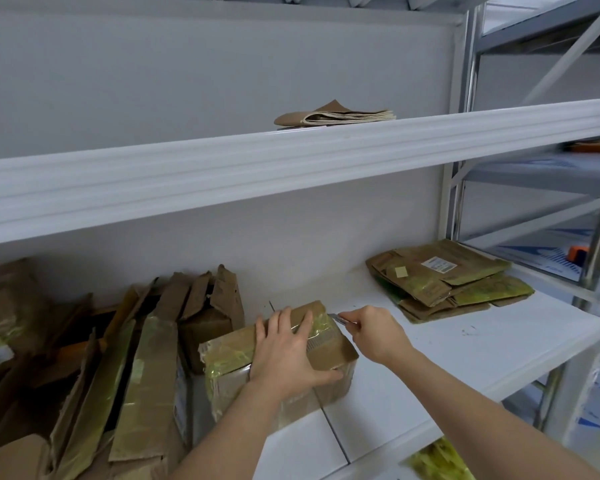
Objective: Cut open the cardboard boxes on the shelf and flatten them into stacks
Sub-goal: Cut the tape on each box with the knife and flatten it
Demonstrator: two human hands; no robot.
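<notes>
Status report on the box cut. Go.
Left hand pressing taped box down. Right hand gripping knife, blade at top tape. Nothing in the way.

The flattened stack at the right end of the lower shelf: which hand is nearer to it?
Right. The right hand grips the knife at the taped box, left of the flattened stack. The left hand presses on the box top, farther left.

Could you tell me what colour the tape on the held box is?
Yellowish-green translucent tape on the brown cardboard box, head view.
</notes>
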